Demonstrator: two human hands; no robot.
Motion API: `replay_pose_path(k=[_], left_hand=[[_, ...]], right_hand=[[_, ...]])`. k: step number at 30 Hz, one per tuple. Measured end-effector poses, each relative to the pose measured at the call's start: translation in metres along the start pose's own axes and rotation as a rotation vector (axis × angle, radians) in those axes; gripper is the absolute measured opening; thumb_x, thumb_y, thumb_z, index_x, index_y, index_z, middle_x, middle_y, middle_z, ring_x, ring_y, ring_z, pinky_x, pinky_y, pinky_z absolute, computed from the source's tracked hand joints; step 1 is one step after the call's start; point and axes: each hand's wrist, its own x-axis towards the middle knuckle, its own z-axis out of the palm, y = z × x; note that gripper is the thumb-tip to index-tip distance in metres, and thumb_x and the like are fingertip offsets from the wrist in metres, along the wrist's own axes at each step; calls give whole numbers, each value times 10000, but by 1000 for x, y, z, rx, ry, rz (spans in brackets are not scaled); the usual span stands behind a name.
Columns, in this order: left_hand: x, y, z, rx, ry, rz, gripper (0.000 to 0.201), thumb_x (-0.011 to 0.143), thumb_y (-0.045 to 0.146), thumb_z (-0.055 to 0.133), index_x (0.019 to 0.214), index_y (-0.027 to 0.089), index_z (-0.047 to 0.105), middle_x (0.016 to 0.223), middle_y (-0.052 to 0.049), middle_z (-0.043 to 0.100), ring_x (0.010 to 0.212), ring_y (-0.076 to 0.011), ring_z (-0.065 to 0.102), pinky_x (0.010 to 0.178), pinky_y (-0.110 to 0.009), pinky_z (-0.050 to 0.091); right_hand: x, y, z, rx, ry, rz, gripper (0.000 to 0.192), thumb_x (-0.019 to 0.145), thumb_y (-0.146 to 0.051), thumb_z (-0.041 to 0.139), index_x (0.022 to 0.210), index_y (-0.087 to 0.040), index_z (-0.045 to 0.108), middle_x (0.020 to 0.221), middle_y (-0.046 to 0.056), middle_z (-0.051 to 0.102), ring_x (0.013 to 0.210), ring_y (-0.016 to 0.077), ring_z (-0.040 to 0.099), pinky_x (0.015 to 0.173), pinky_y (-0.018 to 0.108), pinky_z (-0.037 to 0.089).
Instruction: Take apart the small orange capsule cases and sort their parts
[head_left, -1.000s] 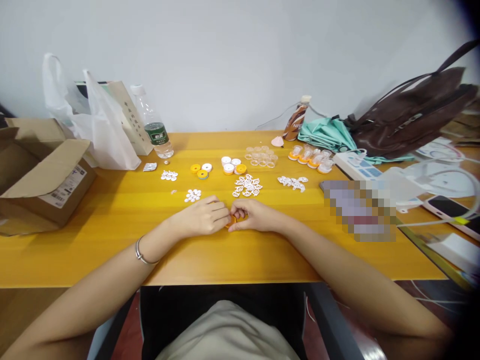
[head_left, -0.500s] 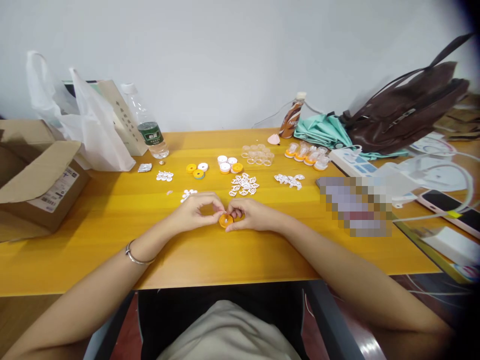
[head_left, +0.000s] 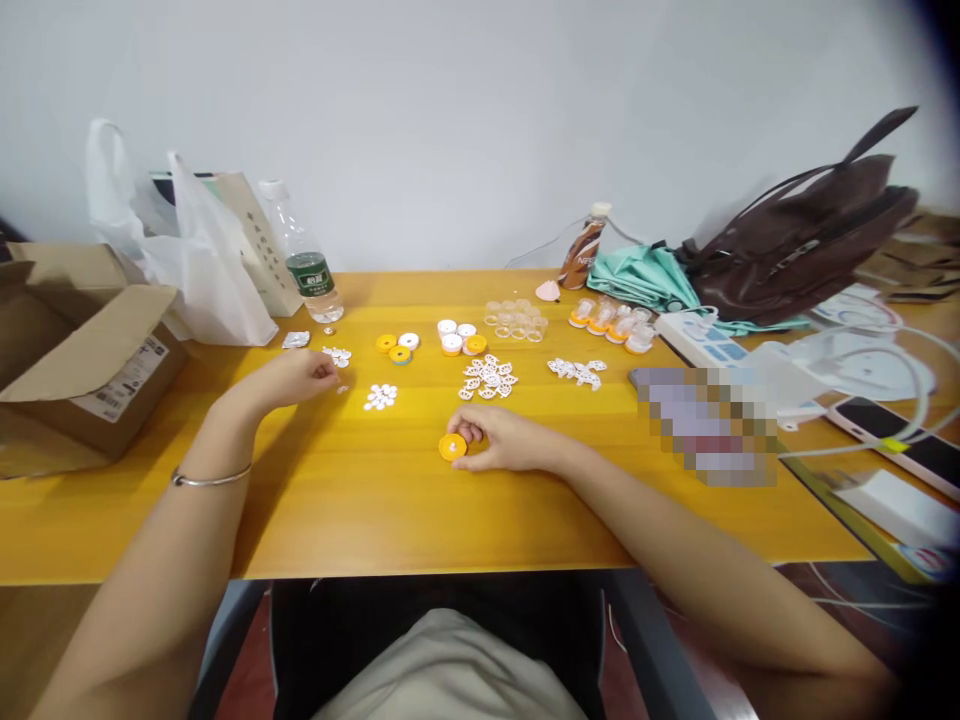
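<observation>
Since the earlier frame, the left hand has gone from the orange disc toward the left edge of the desk. In the head view, its fingers are bent together near small white pieces; whether they pinch something, I cannot tell. The right hand pinches the orange disc, midway between near and far edges. Toward the far right corner, four clear-topped pieces look complete; clear cups and leaf shapes lie loose, so much seems left.
</observation>
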Motion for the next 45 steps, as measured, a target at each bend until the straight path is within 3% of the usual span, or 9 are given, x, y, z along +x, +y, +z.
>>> replay_pose_path(k=[3,9,19,23,28,32,37,40,45], left_hand=[[1,3,2,69,-89,14,238,732,391,482,737,212,638,686,-16,649,585,-145,539,537,-232,360],[2,9,2,124,-144,6,260,735,419,480,716,207,629,649,-18,632,570,-148,530,535,-236,348],[-5,25,1,121,-52,33,243,756,394,474,715,191,601,678,-27,632,581,-154,527,535,-247,343],[-12,50,1,88,64,181,301,813,421,442,717,170,578,679,-33,613,582,-139,510,566,-250,353],[-17,80,15,-7,86,431,353,880,414,389,699,157,549,627,-17,560,569,-118,479,573,-240,369],[-24,101,28,-95,92,566,262,898,352,399,870,165,580,793,-36,602,725,-140,547,679,-261,436],[-31,126,43,-138,278,723,320,894,289,446,1199,197,475,1089,-91,577,969,-167,558,825,-306,459],[-31,132,51,-91,357,834,220,904,201,417,1065,195,566,1024,-79,621,922,-153,588,786,-281,460],[-25,125,51,-162,351,850,207,902,165,391,929,164,597,868,-78,640,817,-141,593,721,-262,467]], right_hand=[[-1,-2,0,-3,-7,-3,256,684,-236,636,906,-172,527,775,-6,500,683,107,458,644,229,394],[-3,-2,1,-12,-8,-12,268,680,-202,613,929,-166,521,800,1,503,709,109,459,663,229,400],[-3,-1,-1,12,-12,-15,281,674,-203,622,931,-173,514,788,-10,490,693,102,453,651,225,396],[-3,-1,-2,53,-17,0,278,680,-228,632,922,-175,507,757,-23,479,664,92,447,620,217,388],[-3,-5,-8,184,-11,35,274,692,-266,642,907,-170,501,705,-38,467,621,81,437,572,208,380],[-3,-5,-14,250,82,60,284,691,-309,654,892,-168,512,691,-40,453,628,83,437,578,216,386],[-1,-2,-15,291,239,39,287,714,-318,638,928,-165,524,736,-21,490,673,91,466,653,245,425],[0,-1,-12,293,229,27,290,706,-322,648,924,-159,549,766,-7,527,701,98,491,689,259,444],[3,2,-7,349,198,16,412,698,-302,660,1066,-165,537,825,12,568,747,111,536,753,294,467]])
